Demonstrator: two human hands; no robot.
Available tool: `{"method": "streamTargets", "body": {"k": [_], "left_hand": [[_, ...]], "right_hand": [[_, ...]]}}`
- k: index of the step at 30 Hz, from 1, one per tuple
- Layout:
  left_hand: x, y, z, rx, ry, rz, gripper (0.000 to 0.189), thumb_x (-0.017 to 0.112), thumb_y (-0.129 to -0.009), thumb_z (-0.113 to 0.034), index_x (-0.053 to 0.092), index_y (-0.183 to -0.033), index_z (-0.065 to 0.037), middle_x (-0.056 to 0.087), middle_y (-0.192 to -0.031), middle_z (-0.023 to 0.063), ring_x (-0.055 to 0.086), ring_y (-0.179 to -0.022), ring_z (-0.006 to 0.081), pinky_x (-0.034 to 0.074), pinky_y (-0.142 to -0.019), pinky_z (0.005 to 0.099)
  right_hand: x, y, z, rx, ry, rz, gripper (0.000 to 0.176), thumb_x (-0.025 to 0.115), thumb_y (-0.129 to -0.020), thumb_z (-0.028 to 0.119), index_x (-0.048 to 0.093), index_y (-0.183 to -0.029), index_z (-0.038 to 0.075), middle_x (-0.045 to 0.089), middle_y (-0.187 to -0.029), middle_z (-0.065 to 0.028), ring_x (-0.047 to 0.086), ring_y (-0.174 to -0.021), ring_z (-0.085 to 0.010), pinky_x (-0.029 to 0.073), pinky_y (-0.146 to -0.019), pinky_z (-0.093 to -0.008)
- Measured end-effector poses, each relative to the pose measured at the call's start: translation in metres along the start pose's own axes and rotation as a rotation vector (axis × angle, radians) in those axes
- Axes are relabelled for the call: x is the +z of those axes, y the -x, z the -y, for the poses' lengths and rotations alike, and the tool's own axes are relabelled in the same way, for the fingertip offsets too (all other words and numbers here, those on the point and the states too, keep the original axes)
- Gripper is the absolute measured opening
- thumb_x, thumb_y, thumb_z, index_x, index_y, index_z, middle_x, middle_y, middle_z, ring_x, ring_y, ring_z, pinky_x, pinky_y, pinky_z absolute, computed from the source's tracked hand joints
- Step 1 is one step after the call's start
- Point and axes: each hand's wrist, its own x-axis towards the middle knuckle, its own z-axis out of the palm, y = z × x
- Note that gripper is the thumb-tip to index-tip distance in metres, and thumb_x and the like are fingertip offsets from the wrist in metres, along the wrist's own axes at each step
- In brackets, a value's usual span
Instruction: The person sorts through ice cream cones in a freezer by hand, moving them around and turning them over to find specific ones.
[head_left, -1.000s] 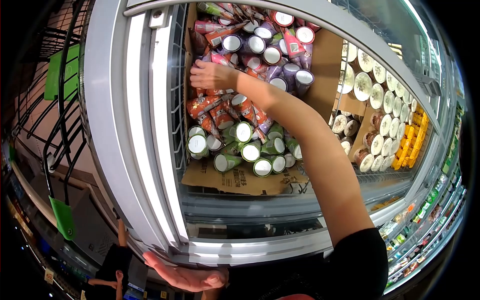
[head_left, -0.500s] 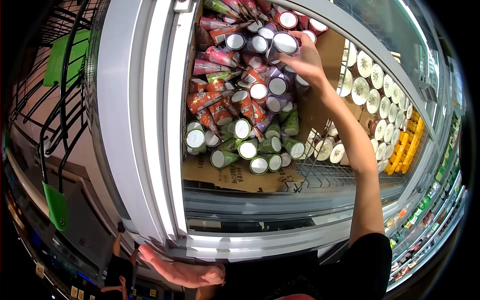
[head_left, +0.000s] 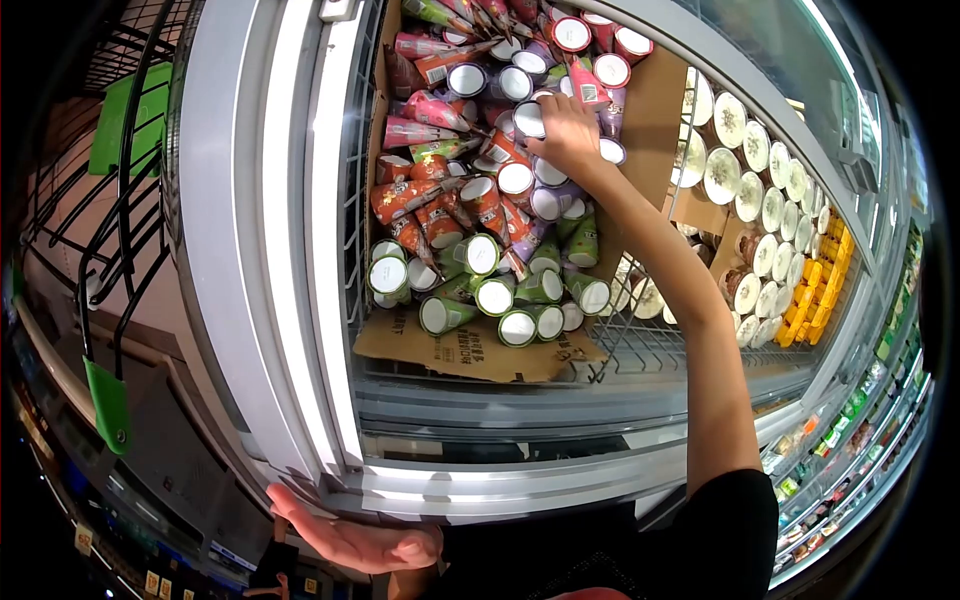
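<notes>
Inside the open chest freezer, my right hand (head_left: 568, 138) reaches among packaged ice cream cones. Its fingers are curled round a purple-wrapped ice cream cone (head_left: 530, 120), whose white lid shows beside the thumb; most of its body is hidden. Around it lie more purple cones, with red cones (head_left: 440, 222) to the left and green cones (head_left: 495, 296) nearer to me. A pink cone (head_left: 588, 88) lies just beyond the fingers. Close to the freezer's front corner, my left hand (head_left: 355, 540) is open, fingers stretched out, holding nothing.
A cardboard sheet (head_left: 450, 350) lies under the cones. To the right are round clear-lidded tubs (head_left: 722, 176) and yellow packs (head_left: 818, 285) in a wire basket. The freezer's pale frame (head_left: 225, 200) runs along the left, beside a black cart (head_left: 122, 250) with green panels. Another person (head_left: 275, 565) stands lower left.
My right hand has moved down and left with the purple cone, now lower among the others. The pink cone and lids behind it have come into view. My left hand stays nearly still.
</notes>
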Motion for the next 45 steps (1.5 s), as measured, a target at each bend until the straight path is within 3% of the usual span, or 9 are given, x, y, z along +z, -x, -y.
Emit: {"method": "streamTargets", "body": {"k": [6,11,19,20,29,36,42,44,45], "left_hand": [[0.004,0.001,0.001,-0.039,0.045,-0.048,0.081,0.041,-0.087,-0.053,0.023,-0.139,0.007,0.030,-0.141,0.0278,0.029,-0.132,0.0407,0.021,-0.110,0.0508],[0.000,0.004,0.001,-0.074,-0.009,-0.033,0.083,0.041,-0.086,-0.055,0.023,-0.139,0.007,0.031,-0.140,0.0274,0.030,-0.131,0.0413,0.022,-0.109,0.0519],[0.003,0.004,0.000,-0.076,-0.014,-0.052,0.081,0.040,-0.087,-0.054,0.023,-0.140,0.005,0.031,-0.140,0.0276,0.030,-0.131,0.0420,0.022,-0.109,0.0528],[0.003,0.004,-0.001,-0.083,-0.019,-0.039,0.081,0.040,-0.087,-0.054,0.023,-0.140,0.005,0.030,-0.140,0.0276,0.030,-0.131,0.0419,0.022,-0.109,0.0528],[-0.003,0.001,-0.003,-0.058,-0.058,0.032,0.079,0.039,-0.088,-0.051,0.022,-0.139,0.006,0.029,-0.141,0.0274,0.029,-0.132,0.0404,0.021,-0.109,0.0517],[-0.002,0.003,-0.001,-0.054,-0.040,0.022,0.078,0.039,-0.088,-0.049,0.022,-0.139,0.007,0.030,-0.140,0.0277,0.030,-0.131,0.0406,0.022,-0.109,0.0512],[0.003,0.003,-0.005,-0.104,-0.025,-0.016,0.079,0.039,-0.086,-0.051,0.024,-0.139,0.006,0.030,-0.140,0.0275,0.031,-0.131,0.0405,0.022,-0.109,0.0524],[0.009,0.005,0.000,-0.093,0.055,-0.071,0.081,0.039,-0.085,-0.053,0.024,-0.138,0.006,0.030,-0.140,0.0274,0.031,-0.131,0.0406,0.022,-0.108,0.0532],[0.006,0.006,-0.001,-0.132,0.028,-0.061,0.084,0.038,-0.084,-0.056,0.024,-0.139,0.005,0.030,-0.140,0.0272,0.029,-0.132,0.0402,0.023,-0.108,0.0538]], "right_hand": [[-0.009,-0.002,-0.010,0.045,0.053,0.104,0.058,0.069,-0.065,0.035,0.052,-0.112,0.005,0.057,-0.104,-0.0128,0.054,-0.102,-0.0299,0.042,-0.086,-0.0410],[-0.044,-0.018,-0.023,0.262,-0.158,0.225,0.058,0.073,-0.062,0.038,0.060,-0.109,0.005,0.063,-0.103,-0.0145,0.058,-0.101,-0.0311,0.044,-0.087,-0.0390],[-0.111,-0.028,-0.053,0.369,-0.509,-0.082,0.062,0.073,-0.064,0.040,0.059,-0.111,0.002,0.064,-0.103,-0.0168,0.060,-0.099,-0.0308,0.045,-0.085,-0.0373],[-0.101,-0.032,-0.064,0.222,-0.413,-0.256,0.062,0.077,-0.068,0.033,0.055,-0.112,-0.004,0.065,-0.096,-0.0125,0.062,-0.087,-0.0182,0.047,-0.078,-0.0288],[-0.050,-0.079,-0.012,0.361,-0.279,-0.230,0.067,0.074,-0.064,0.043,0.055,-0.112,-0.001,0.058,-0.111,-0.0206,0.057,-0.102,-0.0335,0.045,-0.086,-0.0408],[-0.010,-0.094,0.010,0.275,0.028,-0.231,0.069,0.075,-0.064,0.039,0.052,-0.118,0.003,0.056,-0.110,-0.0158,0.052,-0.104,-0.0316,0.041,-0.085,-0.0453],[0.020,-0.125,0.051,-0.261,0.176,-0.430,0.044,0.067,-0.069,0.019,0.056,-0.110,0.008,0.057,-0.107,-0.0083,0.051,-0.105,-0.0260,0.034,-0.093,-0.0423],[0.028,-0.133,0.074,-0.278,0.155,-0.197,0.030,0.061,-0.074,0.015,0.057,-0.102,0.008,0.058,-0.102,-0.0069,0.051,-0.103,-0.0252,0.033,-0.093,-0.0425],[0.048,-0.142,0.078,-0.323,0.227,-0.228,0.020,0.055,-0.078,0.015,0.057,-0.097,0.009,0.059,-0.099,-0.0062,0.052,-0.102,-0.0243,0.034,-0.093,-0.0432]]}}
